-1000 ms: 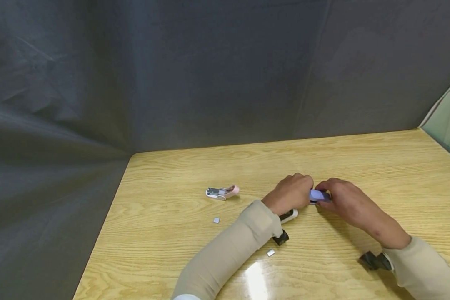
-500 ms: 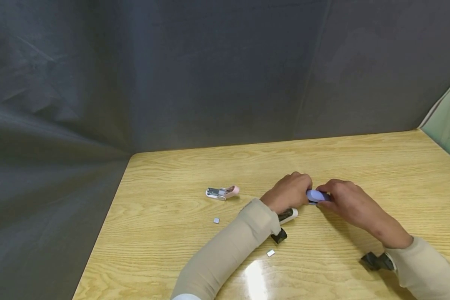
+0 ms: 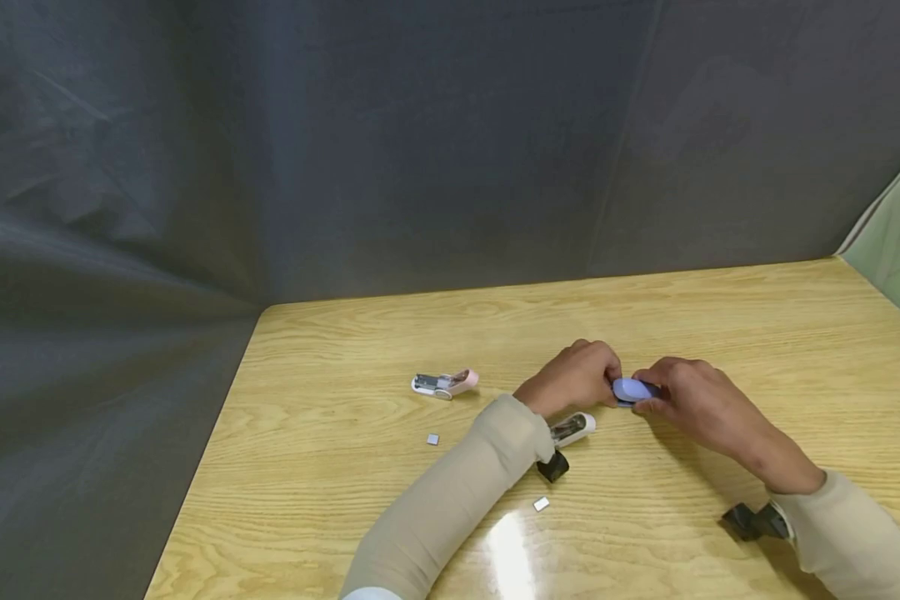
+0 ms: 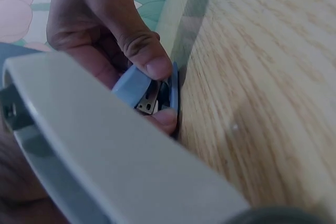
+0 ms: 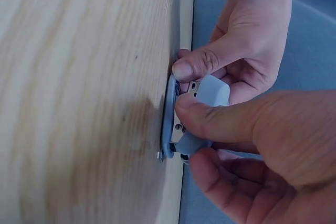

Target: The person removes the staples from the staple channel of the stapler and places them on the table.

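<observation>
A small blue stapler (image 3: 633, 390) stands low at the table surface between both hands. My right hand (image 3: 701, 408) grips its rear, the thumb (image 5: 197, 111) along its side. My left hand (image 3: 573, 375) holds its front end, thumb tip (image 5: 185, 71) at the base; its other fingers are partly hidden. The stapler's cover (image 4: 132, 86) is raised a little from the base, showing metal inside. Beside the left wrist lies a white stapler (image 3: 587, 425), cover up, partly hidden by the sleeve. Its pale cover (image 4: 121, 145) fills much of the left wrist view.
To the left, an opened pink and white stapler (image 3: 444, 384) lies on the wooden table (image 3: 307, 500). Two small silver staple strips rest nearer the front: one strip (image 3: 432, 439) at left, another strip (image 3: 542, 504) by the left forearm. A dark curtain (image 3: 435, 150) stands behind.
The left hand has shifted slightly left and back, uncovering more of the white stapler and the blue stapler's front. The blue stapler has moved slightly left; the right hand has barely moved.
</observation>
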`<control>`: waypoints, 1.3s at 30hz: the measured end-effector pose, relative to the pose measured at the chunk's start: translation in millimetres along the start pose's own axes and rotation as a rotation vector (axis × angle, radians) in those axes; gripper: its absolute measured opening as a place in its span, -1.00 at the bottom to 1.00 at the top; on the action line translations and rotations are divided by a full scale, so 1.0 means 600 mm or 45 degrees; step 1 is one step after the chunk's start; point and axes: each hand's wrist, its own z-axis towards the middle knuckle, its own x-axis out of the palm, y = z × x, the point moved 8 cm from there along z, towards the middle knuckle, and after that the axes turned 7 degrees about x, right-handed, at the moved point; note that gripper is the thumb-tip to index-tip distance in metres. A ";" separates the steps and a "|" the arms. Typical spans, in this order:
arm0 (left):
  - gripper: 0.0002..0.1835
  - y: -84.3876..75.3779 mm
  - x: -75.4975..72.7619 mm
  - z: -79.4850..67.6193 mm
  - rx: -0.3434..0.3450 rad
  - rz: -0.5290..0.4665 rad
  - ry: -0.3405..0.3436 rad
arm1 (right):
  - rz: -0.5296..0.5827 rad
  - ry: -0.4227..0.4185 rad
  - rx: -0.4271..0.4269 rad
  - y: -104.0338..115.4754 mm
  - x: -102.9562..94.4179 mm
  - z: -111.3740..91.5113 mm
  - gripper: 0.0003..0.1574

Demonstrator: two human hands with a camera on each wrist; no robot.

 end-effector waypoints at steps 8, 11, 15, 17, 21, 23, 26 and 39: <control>-0.87 -0.002 -0.002 -0.001 0.024 0.010 0.001 | 0.022 -0.021 0.003 -0.002 -0.004 -0.002 -0.67; -0.86 -0.003 -0.003 -0.001 0.018 0.027 -0.001 | 0.038 -0.023 0.014 -0.004 -0.005 -0.002 -0.66; -0.83 -0.005 -0.003 0.001 0.014 0.041 0.002 | 0.062 -0.018 0.030 -0.006 -0.006 -0.003 -0.66; -0.82 -0.004 -0.003 0.001 0.009 0.044 0.005 | 0.096 -0.013 0.051 -0.009 -0.008 -0.005 -0.67; -0.78 -0.003 -0.003 0.002 -0.024 0.052 0.017 | 0.157 -0.016 0.087 -0.014 -0.014 -0.007 -0.66; -0.77 -0.003 -0.002 0.002 -0.033 0.052 0.025 | 0.173 -0.023 0.088 -0.017 -0.015 -0.008 -0.62; -0.76 -0.001 -0.003 0.001 -0.045 0.055 0.036 | 0.188 -0.034 0.064 -0.019 -0.014 -0.008 -0.61; -0.67 -0.004 0.000 -0.002 -0.074 0.005 0.030 | 0.233 -0.078 0.046 -0.032 -0.010 -0.010 -0.64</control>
